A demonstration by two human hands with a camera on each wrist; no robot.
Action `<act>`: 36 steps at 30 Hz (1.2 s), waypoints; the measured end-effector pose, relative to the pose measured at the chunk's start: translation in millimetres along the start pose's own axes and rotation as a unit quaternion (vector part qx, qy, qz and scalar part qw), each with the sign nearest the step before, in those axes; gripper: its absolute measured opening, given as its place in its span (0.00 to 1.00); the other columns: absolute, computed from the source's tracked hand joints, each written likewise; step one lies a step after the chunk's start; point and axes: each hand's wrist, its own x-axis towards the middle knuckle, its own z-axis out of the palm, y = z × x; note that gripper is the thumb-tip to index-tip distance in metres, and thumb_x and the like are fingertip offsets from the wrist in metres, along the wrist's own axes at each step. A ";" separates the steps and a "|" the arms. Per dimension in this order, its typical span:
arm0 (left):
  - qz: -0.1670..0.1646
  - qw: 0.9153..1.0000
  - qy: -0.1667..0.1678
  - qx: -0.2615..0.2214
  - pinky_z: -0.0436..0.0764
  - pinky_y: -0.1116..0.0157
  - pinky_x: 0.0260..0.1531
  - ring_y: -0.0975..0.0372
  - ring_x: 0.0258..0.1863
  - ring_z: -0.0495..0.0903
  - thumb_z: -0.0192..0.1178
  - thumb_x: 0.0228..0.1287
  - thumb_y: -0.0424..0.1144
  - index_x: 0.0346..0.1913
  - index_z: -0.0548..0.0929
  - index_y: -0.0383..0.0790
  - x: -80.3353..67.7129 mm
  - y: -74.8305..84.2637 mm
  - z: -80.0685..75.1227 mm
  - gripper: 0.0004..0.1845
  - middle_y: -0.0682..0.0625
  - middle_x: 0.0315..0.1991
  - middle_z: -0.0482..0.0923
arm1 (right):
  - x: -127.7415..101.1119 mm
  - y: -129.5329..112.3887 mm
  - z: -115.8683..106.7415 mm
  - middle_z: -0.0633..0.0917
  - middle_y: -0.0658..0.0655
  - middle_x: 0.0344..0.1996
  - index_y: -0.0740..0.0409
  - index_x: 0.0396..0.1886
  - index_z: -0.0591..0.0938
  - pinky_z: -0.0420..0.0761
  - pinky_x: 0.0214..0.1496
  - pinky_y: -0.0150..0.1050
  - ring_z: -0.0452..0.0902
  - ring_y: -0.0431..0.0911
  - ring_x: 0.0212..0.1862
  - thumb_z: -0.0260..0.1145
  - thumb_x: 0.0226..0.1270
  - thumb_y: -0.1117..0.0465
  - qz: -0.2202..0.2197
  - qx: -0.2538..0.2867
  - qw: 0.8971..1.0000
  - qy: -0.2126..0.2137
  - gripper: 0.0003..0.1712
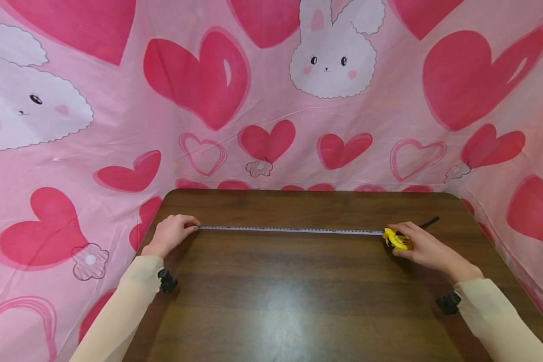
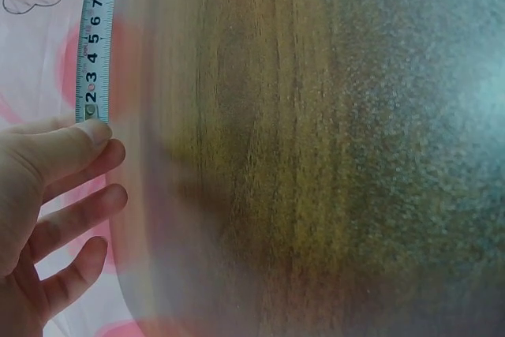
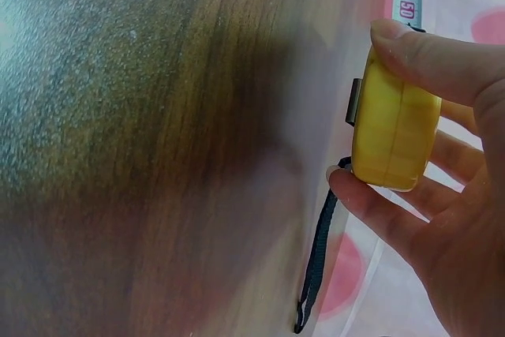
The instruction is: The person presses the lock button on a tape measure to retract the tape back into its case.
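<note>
A yellow tape measure (image 1: 397,240) is gripped by my right hand (image 1: 427,251) toward the right side of the table. Its white blade (image 1: 294,230) stretches left in a straight line across the far half of the tabletop. My left hand (image 1: 173,232) pinches the blade's end between thumb and index finger. In the left wrist view the blade (image 2: 96,45) shows numbers from about 2 up to 10, the very tip hidden under the thumb. Seen by the right wrist camera, the case (image 3: 398,124) sits between thumb and fingers, near the red 50 mark, with a black strap (image 3: 316,250) hanging.
The brown wooden table (image 1: 271,281) has rounded far corners and a bright reflection near its middle. Pink cloth (image 1: 271,110) with hearts and rabbits hangs behind and along both sides. Small black cameras (image 1: 167,280) are worn on both wrists.
</note>
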 end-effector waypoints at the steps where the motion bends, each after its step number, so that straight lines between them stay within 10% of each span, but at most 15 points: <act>1: 0.000 1.000 0.000 -0.001 0.82 0.41 0.53 0.49 0.43 0.84 0.71 0.67 0.37 0.48 0.92 0.44 0.0 0.2 0.3 0.08 0.45 0.43 0.89 | 0.1 -0.1 0.1 0.79 0.66 0.57 0.69 0.69 0.74 0.78 0.58 0.64 0.78 0.56 0.53 0.79 0.61 0.60 0.001 0.002 1.000 -0.001 0.40; 36: 0.006 1.000 0.002 0.004 0.82 0.42 0.53 0.50 0.42 0.84 0.71 0.67 0.36 0.48 0.92 0.44 -8.1 11.1 9.9 0.08 0.45 0.43 0.90 | -4.5 2.6 1.3 0.78 0.68 0.58 0.69 0.69 0.73 0.76 0.61 0.68 0.78 0.59 0.54 0.78 0.63 0.59 0.001 0.020 1.000 -0.011 0.39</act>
